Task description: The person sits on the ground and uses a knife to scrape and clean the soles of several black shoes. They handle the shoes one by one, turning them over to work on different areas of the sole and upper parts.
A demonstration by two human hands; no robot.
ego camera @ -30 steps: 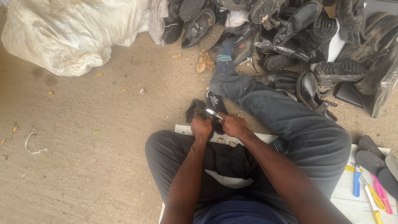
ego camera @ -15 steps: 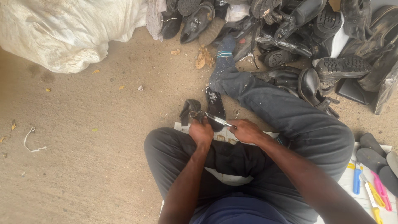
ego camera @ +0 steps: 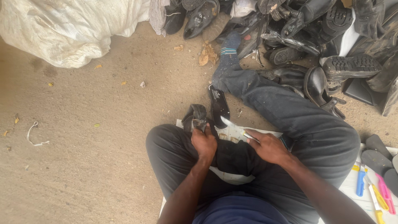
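Observation:
I sit on sandy ground with my right leg stretched out. My left hand (ego camera: 204, 143) grips a black shoe (ego camera: 195, 118) held down against my left knee. Just to its right lies a black insole-shaped sole piece (ego camera: 219, 104) on the ground by my leg. My right hand (ego camera: 268, 146) holds a knife (ego camera: 233, 126) by the handle, blade pointing up-left toward the shoe, a little apart from it. A pale flat board (ego camera: 233, 132) lies under the work between my legs.
A heap of black shoes and boots (ego camera: 315, 37) fills the top right. A bulging white sack (ego camera: 70, 29) sits top left. Loose dark soles (ego camera: 375, 155) and coloured tools (ego camera: 375, 193) lie on a white sheet at right. Dry leaves (ego camera: 207, 54) dot the sand.
My right hand has drawn away to the right with the knife, so the hands are now apart. The left hand stays on the shoe.

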